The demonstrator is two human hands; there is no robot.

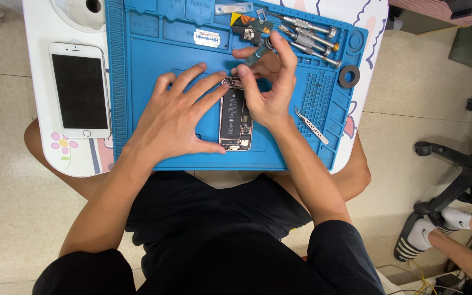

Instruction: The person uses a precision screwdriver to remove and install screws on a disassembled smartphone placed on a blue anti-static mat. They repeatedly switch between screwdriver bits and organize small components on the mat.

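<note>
Fingers point(245, 76) on slim screwdriver point(259, 52) — opened phone point(235, 116), ribbed blue mat point(159, 60).

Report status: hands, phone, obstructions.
Left hand flat, bracing opened phone on blue mat. Right hand holds screwdriver at phone's top end. Nothing obstructing.

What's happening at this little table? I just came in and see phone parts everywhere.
A seated person works on an opened phone lying on a blue repair mat. The left hand presses flat beside it, steadying it, while the right hand holds a small screwdriver over its top end. The detached screen lies left of the mat; tweezers and spare drivers lie on the mat's right side.
</note>
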